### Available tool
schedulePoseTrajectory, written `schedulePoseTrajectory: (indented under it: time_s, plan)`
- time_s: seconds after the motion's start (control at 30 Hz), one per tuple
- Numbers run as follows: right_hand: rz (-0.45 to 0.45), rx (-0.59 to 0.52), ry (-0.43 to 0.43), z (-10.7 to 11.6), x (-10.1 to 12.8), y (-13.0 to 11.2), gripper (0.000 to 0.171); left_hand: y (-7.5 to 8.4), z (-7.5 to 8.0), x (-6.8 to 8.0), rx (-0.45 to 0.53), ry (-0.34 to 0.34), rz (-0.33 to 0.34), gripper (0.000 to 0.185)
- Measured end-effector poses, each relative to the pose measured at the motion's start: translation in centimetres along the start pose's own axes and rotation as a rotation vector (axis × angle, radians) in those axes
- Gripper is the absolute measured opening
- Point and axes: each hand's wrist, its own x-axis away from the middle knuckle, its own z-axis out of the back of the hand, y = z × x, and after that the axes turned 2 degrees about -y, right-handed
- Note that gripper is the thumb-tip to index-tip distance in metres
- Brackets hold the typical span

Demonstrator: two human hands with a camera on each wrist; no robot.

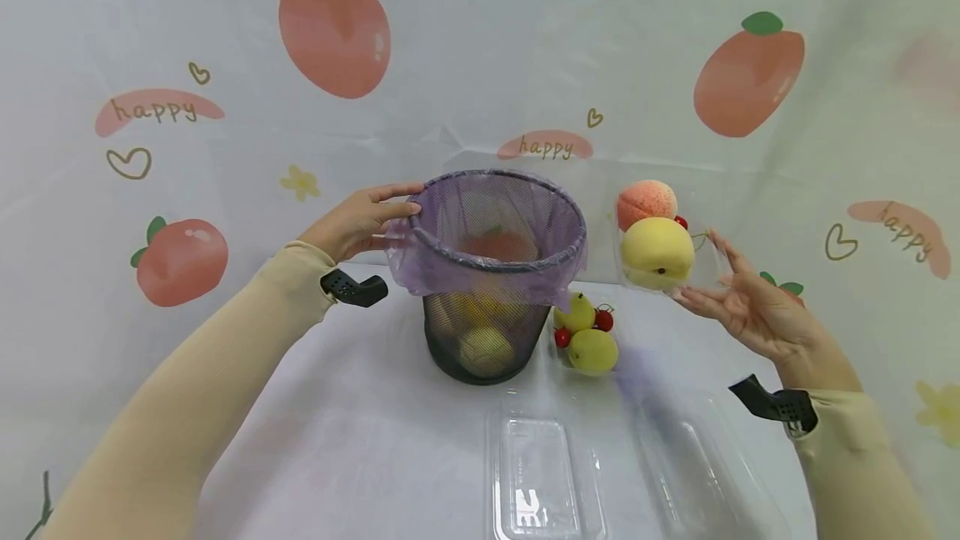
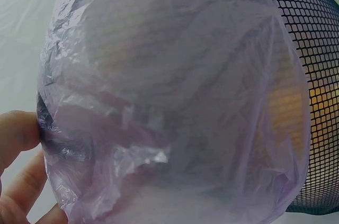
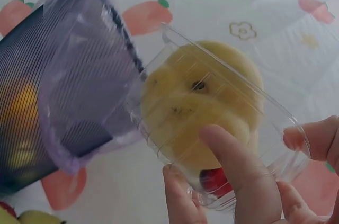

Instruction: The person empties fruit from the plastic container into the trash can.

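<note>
A black mesh basket [image 1: 487,315], lined with a purple plastic bag [image 1: 427,273] folded over its rim, stands on the table. My left hand [image 1: 362,219] grips its left rim through the bag; its fingertips meet the rim in the left wrist view. Several fruits, including a red one [image 1: 497,247] and a yellow-green one [image 1: 486,350], show inside through the mesh. Raised right of the basket, my right hand [image 1: 761,307] holds a clear plastic tray [image 3: 286,113] by its side and underside. The tray carries a pinkish peach [image 1: 647,200], a yellow pear-like fruit [image 1: 658,252] and a small red fruit [image 1: 681,222].
Another clear tray with yellow-green fruits [image 1: 592,352] and small red fruits [image 1: 603,320] sits close beside the basket's right side. Nearer the front lie an empty clear plastic tray [image 1: 540,473] and another clear container [image 1: 697,465]. A fruit-printed cloth [image 1: 450,48] hangs behind.
</note>
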Motion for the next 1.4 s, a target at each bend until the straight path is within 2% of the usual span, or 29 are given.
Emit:
schedulePoseTrajectory:
  time_s: [0.13,0.37,0.57,0.9,1.13,1.27,1.4]
  plan:
    - [0.032,0.000,0.007,-1.2,-0.7,-0.1,0.061,0.0,0.0,0.1,0.004,0.004,-0.009,0.053]
    - [0.018,0.004,0.064,-3.6,-2.4,-0.2,0.067,0.0,0.1,0.2,0.009,-0.010,-0.019,0.054]
    - [0.045,0.019,0.100,-5.3,-3.9,0.2,0.068,0.0,0.1,0.2,0.006,-0.012,-0.012,0.054]
    - [0.056,0.159,0.078,-6.6,-6.3,0.8,0.073,0.0,0.0,0.2,0.004,-0.012,-0.013,0.054]
    - [0.078,0.421,0.214,-7.4,-8.1,0.9,0.073,-0.1,0.0,0.1,0.015,-0.007,-0.009,0.054]
    - [0.088,0.418,0.245,-7.5,-8.9,0.9,0.074,-0.1,0.0,0.1,0.010,-0.008,-0.009,0.054]
    - [0.078,0.380,0.228,-7.7,-9.7,0.8,0.076,-0.1,-0.1,0.1,0.014,-0.012,-0.010,0.053]
